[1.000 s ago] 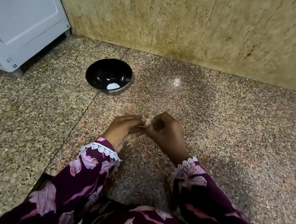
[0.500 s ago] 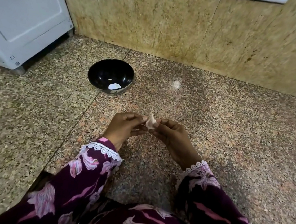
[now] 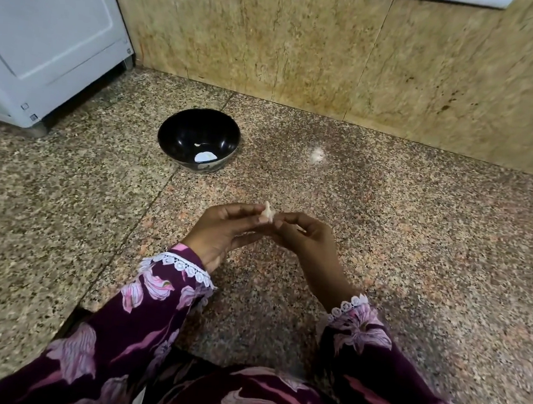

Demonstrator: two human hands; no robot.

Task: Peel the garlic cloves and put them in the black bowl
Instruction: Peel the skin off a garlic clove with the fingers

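A small pale garlic clove (image 3: pixel 266 214) sits between the fingertips of both hands, above the granite floor. My left hand (image 3: pixel 223 230) pinches it from the left with thumb and forefinger. My right hand (image 3: pixel 304 238) pinches it from the right, fingers curled. The black bowl (image 3: pixel 198 139) stands on the floor beyond the hands, a little to the left. A white piece and a small pale scrap lie in the bowl's bottom.
A white appliance (image 3: pixel 47 34) stands at the back left on the speckled granite floor (image 3: pixel 417 249). A tan stone wall (image 3: pixel 338 52) rises behind the bowl. A pale scrap (image 3: pixel 317 154) lies on the floor right of the bowl. My patterned sleeves fill the lower view.
My right hand has turned from a closed curl over the clove to a fingertip pinch, so the clove now shows between both hands. The view has tilted slightly upward.
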